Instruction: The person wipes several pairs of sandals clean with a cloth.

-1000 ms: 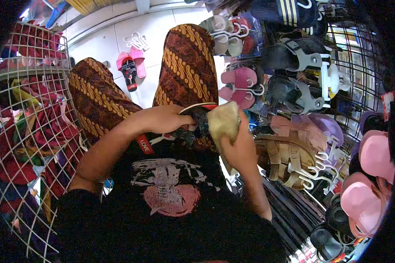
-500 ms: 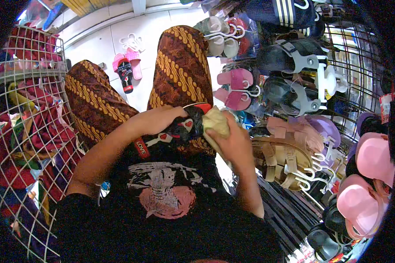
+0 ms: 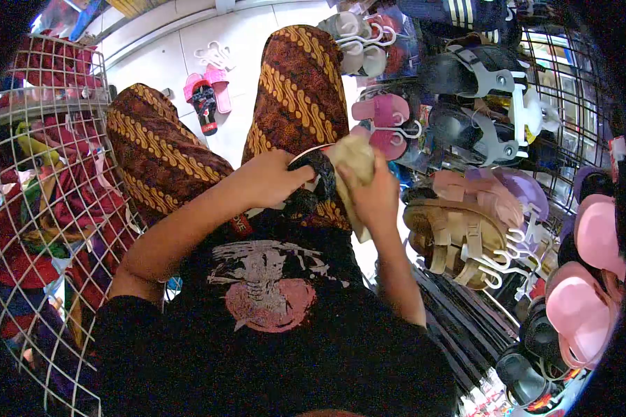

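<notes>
In my lap is a black slide sandal (image 3: 320, 182) with a red LOVE label (image 3: 241, 224) at one end. My left hand (image 3: 275, 179) is closed around its strap side. A pale yellow cloth (image 3: 355, 157) is bunched in my right hand (image 3: 373, 198), pressed against the sandal's other end. My fingers hide much of the sandal. On the floor past my knees, a similar black sandal (image 3: 205, 110) lies on a pair of pink slides (image 3: 220, 92).
White plastic hangers (image 3: 215, 55) lie on the tiles. To the left stands a wire mesh basket (image 3: 49, 174) full of dark red items. Racked sandals crowd the right, including brown sandals (image 3: 455, 240), grey-strapped black sandals (image 3: 476, 128) and pink clogs (image 3: 583, 306).
My left hand has moved right over the sandal, covering its heart pattern. My right hand and the cloth have shifted up and slightly right. The view has tilted a little.
</notes>
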Action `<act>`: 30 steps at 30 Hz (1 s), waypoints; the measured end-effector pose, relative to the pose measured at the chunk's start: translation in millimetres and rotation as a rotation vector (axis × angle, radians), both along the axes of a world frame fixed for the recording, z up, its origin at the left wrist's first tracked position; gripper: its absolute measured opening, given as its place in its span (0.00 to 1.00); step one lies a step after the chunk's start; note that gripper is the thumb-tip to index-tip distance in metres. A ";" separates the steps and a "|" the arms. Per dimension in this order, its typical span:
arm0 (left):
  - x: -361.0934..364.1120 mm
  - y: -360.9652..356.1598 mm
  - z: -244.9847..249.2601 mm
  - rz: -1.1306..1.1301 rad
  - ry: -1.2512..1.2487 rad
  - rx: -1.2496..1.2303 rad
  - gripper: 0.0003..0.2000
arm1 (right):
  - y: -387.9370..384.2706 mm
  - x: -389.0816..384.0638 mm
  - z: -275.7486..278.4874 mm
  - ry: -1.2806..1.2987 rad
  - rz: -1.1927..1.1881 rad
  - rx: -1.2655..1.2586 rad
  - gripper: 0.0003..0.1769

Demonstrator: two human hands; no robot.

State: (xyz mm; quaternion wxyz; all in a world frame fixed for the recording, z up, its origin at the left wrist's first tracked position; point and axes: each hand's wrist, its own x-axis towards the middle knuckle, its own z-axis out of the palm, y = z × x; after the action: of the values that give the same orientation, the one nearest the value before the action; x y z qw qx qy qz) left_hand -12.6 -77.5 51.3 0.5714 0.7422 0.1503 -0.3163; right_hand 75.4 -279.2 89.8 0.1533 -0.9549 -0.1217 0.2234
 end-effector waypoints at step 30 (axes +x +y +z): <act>1.9 1.3 -8.3 0.032 -0.005 -0.045 0.26 | -16.0 -9.0 11.0 0.037 0.158 0.142 0.32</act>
State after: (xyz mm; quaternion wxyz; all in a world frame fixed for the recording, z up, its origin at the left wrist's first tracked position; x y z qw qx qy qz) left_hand -10.6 -76.2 43.0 0.5933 0.7274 0.1538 -0.3085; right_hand 66.4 -295.3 100.8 0.2045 -0.9248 -0.2092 0.2433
